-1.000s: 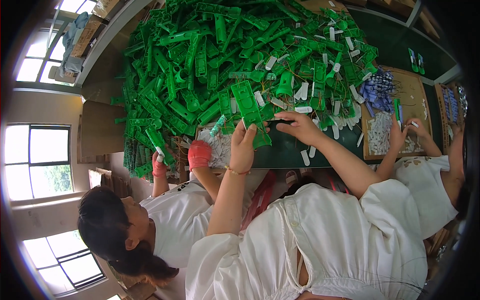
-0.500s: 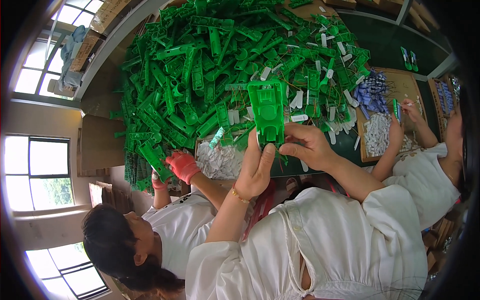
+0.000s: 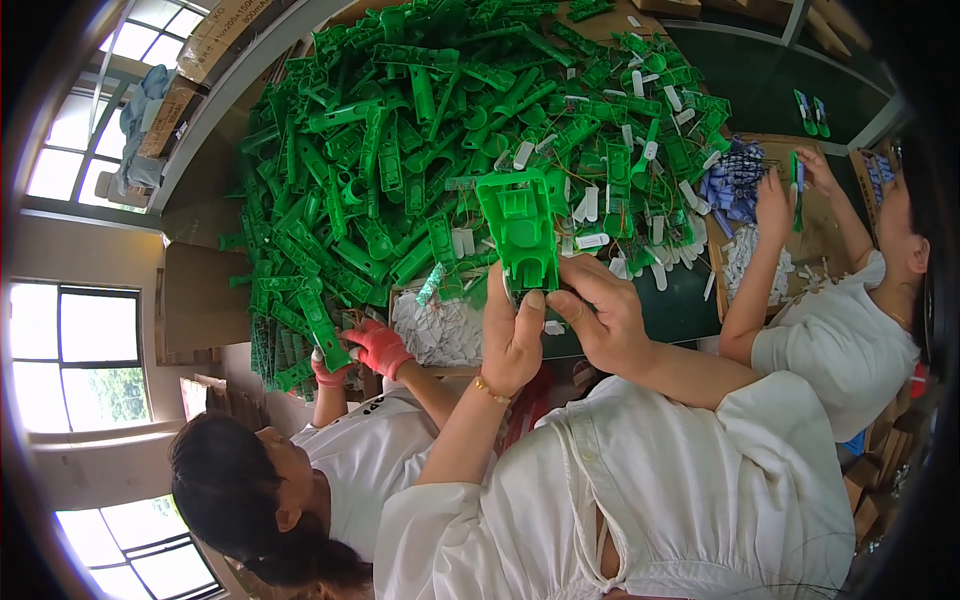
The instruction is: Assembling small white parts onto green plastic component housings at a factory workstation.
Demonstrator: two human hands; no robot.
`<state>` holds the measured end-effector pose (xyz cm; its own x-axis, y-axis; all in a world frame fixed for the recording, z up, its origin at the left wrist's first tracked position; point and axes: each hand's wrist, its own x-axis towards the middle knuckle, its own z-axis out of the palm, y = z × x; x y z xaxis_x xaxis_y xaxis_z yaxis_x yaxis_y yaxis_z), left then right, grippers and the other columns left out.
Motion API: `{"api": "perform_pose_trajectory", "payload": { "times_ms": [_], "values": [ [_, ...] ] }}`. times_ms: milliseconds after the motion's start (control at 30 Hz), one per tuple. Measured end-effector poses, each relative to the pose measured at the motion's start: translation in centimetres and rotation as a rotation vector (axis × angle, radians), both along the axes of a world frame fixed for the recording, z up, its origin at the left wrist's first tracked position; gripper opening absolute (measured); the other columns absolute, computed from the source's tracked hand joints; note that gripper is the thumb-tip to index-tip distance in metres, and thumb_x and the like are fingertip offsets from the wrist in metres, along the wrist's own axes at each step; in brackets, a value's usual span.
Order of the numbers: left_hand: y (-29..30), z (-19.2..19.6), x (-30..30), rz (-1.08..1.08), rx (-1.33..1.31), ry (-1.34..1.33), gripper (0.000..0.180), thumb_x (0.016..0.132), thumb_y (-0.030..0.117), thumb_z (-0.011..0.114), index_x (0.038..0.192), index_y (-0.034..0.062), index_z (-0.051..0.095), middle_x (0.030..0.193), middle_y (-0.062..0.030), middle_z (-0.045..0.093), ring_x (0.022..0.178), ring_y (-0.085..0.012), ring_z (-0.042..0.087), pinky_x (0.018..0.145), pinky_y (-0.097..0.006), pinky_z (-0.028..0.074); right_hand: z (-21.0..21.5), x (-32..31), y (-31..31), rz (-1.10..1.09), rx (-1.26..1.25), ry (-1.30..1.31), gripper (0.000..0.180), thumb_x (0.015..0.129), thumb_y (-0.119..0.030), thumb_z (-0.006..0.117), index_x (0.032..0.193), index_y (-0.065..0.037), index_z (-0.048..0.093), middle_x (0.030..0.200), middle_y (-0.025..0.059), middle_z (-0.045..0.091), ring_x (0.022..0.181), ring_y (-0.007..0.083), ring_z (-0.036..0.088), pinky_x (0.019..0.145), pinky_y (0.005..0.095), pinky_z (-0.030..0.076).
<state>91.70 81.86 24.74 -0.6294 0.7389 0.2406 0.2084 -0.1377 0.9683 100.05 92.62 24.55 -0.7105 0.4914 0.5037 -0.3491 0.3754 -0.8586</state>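
Left hand (image 3: 512, 340): clamped on the shell's lower end, thumb in front.
Right hand (image 3: 612, 318): close beside the left, fingertips at the shell's lower right edge; cannot tell if they grip.
Green shell (image 3: 522, 225): upright, hollow side showing, before the pile (image 3: 400, 150).
White pieces (image 3: 437, 330): left of the hands.

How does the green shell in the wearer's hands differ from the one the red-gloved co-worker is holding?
Pose: the wearer's shell stands nearly upright in the picture, wide end up; the co-worker's shell slants from upper left to lower right.
Apparent size: the wearer's shell looks wider than the co-worker's shell, though nearness may explain it.
Grip: the wearer's shell is in a bare left hand; the co-worker's shell is in a red-gloved hand.
Both are green.
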Motion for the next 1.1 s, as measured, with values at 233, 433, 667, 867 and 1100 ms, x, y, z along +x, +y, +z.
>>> {"api": "perform_pose_trajectory", "payload": {
  "times_ms": [233,433,667,867,1100],
  "values": [
    [-1.2,0.4,-0.1,-0.140,0.012,-0.167,0.042,0.089,0.024,0.043,0.122,0.0000,0.033,0.109,-0.0074,0.047,0.099,-0.0141,0.044,0.087,-0.029,0.035,1.1,0.7,1.5,0.224,-0.042,-0.044,0.039,0.075,-0.019,0.068,0.109,-0.001,0.058,0.089,0.0078,0.062,0.068,0.0160,0.052,0.064,0.0289,0.043],
    [-1.3,0.6,0.9,-0.080,0.052,-0.136,0.038,0.089,0.023,0.045,0.119,0.0015,0.036,0.105,-0.0057,0.047,0.095,-0.0139,0.044,0.085,-0.028,0.036,1.4,1.2,1.0,0.187,0.044,-0.009,0.038,0.076,-0.017,0.066,0.110,-0.001,0.058,0.086,0.0080,0.062,0.069,0.0177,0.052,0.064,0.0296,0.043],
    [-1.0,0.4,0.6,0.014,0.039,-0.101,0.032,0.089,0.018,0.044,0.116,0.0029,0.037,0.098,-0.0047,0.047,0.088,-0.0130,0.043,0.080,-0.028,0.037,0.9,0.5,0.1,0.115,0.054,-0.014,0.033,0.082,-0.015,0.059,0.112,0.000,0.055,0.100,0.0128,0.060,0.082,0.0225,0.055,0.069,0.0312,0.045],
    [-1.3,0.7,0.8,-0.015,0.019,-0.017,0.044,0.083,0.004,0.040,0.126,0.0000,0.030,0.114,-0.0096,0.044,0.104,-0.0183,0.043,0.091,-0.031,0.033,1.2,0.6,1.2,0.287,-0.070,-0.124,0.034,0.082,-0.015,0.058,0.112,0.000,0.053,0.102,0.0114,0.059,0.080,0.0196,0.054,0.069,0.0296,0.045],
    [-1.2,0.4,1.6,0.072,-0.043,0.267,0.037,0.083,-0.004,0.040,0.118,-0.0008,0.032,0.103,-0.0084,0.046,0.092,-0.0153,0.047,0.081,-0.027,0.040,1.4,0.4,0.9,0.235,-0.075,-0.040,0.032,0.073,-0.010,0.058,0.104,-0.001,0.056,0.088,0.0088,0.058,0.070,0.0175,0.052,0.062,0.0284,0.045]
  ]
}}
